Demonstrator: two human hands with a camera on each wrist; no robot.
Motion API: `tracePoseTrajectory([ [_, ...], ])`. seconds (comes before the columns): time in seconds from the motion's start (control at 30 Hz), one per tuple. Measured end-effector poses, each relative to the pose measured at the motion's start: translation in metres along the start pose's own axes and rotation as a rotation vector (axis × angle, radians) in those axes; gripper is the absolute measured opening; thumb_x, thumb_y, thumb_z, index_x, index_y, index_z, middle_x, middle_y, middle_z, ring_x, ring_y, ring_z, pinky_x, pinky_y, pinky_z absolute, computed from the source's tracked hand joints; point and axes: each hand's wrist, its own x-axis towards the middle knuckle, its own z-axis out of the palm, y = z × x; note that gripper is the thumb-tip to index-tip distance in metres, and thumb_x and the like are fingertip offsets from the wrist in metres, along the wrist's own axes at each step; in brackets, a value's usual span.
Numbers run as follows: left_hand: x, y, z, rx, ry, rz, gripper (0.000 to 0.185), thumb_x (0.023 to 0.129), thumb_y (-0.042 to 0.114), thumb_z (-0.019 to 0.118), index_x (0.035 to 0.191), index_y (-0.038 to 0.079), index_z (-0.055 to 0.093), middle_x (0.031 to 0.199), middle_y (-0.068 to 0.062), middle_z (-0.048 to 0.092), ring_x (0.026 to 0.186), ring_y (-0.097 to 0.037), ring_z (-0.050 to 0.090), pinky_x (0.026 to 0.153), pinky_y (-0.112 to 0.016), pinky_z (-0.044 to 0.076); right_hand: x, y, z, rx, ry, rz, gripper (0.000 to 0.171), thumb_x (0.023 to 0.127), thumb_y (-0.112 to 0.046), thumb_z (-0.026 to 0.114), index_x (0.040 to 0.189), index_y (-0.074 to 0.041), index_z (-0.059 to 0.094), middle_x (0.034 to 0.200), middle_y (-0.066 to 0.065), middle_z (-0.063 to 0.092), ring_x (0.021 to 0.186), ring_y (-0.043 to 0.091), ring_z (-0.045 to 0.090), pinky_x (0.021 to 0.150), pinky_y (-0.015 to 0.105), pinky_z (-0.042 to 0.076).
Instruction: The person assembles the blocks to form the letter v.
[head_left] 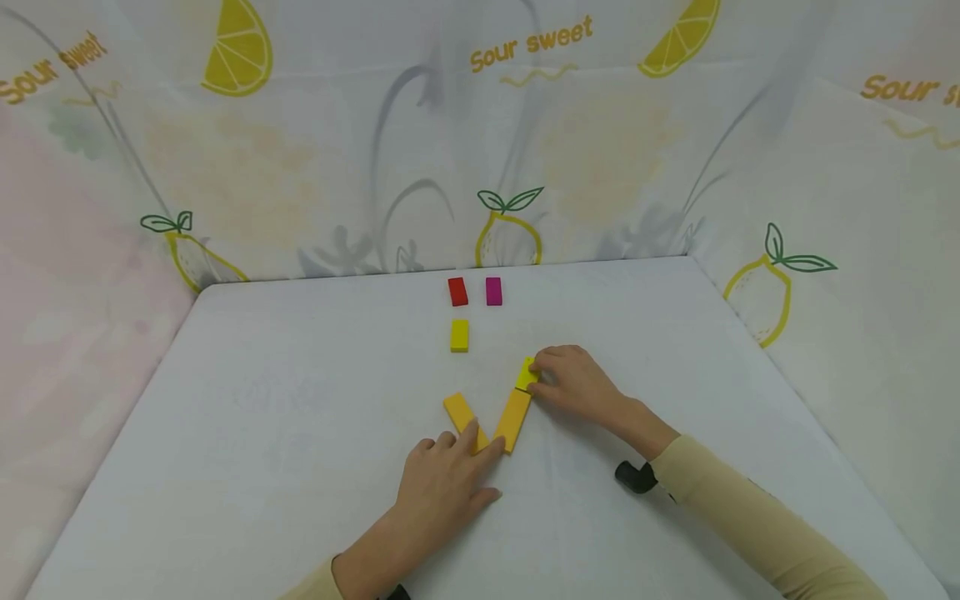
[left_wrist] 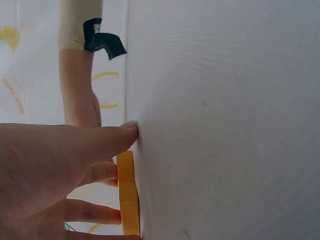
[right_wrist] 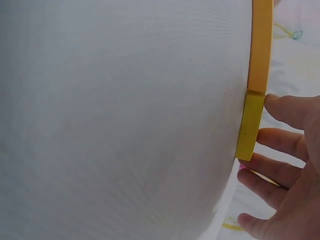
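Left hand (head_left: 442, 483) lies flat on the table (head_left: 262, 433), fingers straight and relaxed, fingertips touching the near ends of two orange blocks. Left orange block (head_left: 462, 419) and right orange block (head_left: 513, 420) lie flat, forming a V, near ends close together under the fingertips, far ends apart. In the left wrist view fingers (left_wrist: 107, 142) press against the side of an orange block (left_wrist: 128, 197); no curl round it.

Right hand (head_left: 573, 385) rests on the table just right of the V, fingers curled on a small yellow block (head_left: 527, 375) that touches the far end of the right orange block. Right wrist view: yellow block (right_wrist: 250, 125) butts end to end with the orange block (right_wrist: 261, 45), fingertips (right_wrist: 285, 107) touching its side.

Further back, well apart from the hands: another yellow block (head_left: 459, 335), a red block (head_left: 457, 292), a magenta block (head_left: 493, 291), all lying flat. Lemon-print cloth (head_left: 525, 150) walls the table.
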Motion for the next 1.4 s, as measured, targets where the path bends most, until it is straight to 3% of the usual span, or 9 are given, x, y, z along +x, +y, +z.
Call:
tracePoseTrajectory([
  [0.4,-0.0008,-0.0013,0.0012,0.007,0.037,0.006,0.062,0.075,0.064,0.060,0.129,0.036,0.048,0.128,-0.005,0.056,0.087,-0.021,0.060,0.072,-0.039,0.050,-0.0018,-0.0035,0.0009,0.004,0.001,0.003,0.030,0.082,-0.035,0.067,0.104,-0.015,0.066,0.110,-0.001,0.066,0.107,0.019,0.058,0.102,0.041,0.039],
  [1.13,0.0008,-0.0004,0.0011,-0.004,0.041,0.004,0.061,0.075,0.064,0.060,0.128,0.037,0.049,0.126,-0.004,0.056,0.086,-0.020,0.060,0.071,-0.039,0.050,-0.0023,-0.0038,0.0031,0.021,0.014,0.009,0.028,0.082,-0.033,0.067,0.104,-0.016,0.065,0.107,-0.002,0.067,0.104,0.017,0.059,0.102,0.041,0.039],
  [1.4,0.0010,0.0003,0.0011,-0.019,0.010,-0.005,0.061,0.075,0.064,0.060,0.129,0.038,0.049,0.128,-0.004,0.055,0.088,-0.021,0.060,0.073,-0.040,0.050,-0.0030,-0.0064,0.0009,0.027,0.026,0.001,0.027,0.082,-0.031,0.068,0.103,-0.015,0.065,0.108,-0.001,0.067,0.104,0.018,0.060,0.100,0.043,0.040],
])
